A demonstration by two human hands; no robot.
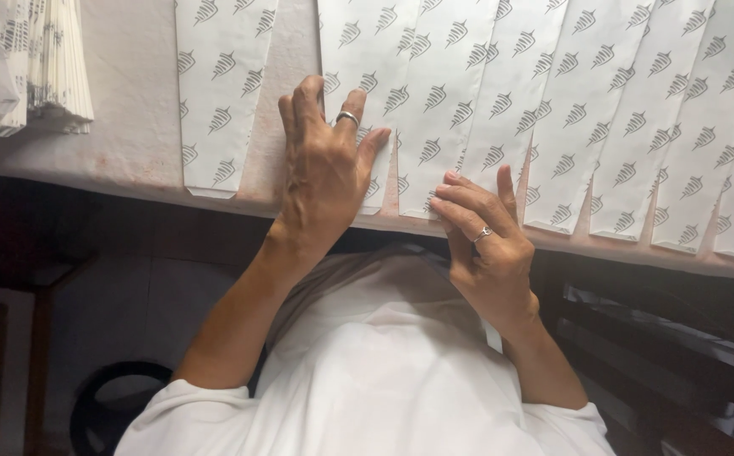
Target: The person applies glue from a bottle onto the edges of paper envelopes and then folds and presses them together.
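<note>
Several long white paper sheets printed with small grey leaf marks lie side by side on a pale table, their near ends at the table's front edge. My left hand, with a ring, lies flat with spread fingers on one sheet. My right hand, also ringed, rests its fingertips on the near end of the neighbouring sheet, at the table's edge. One sheet lies apart to the left.
A stack of the same folded white papers sits at the table's far left. More sheets fan out to the right. Below the table edge are dark wooden furniture and a round dark object on the floor.
</note>
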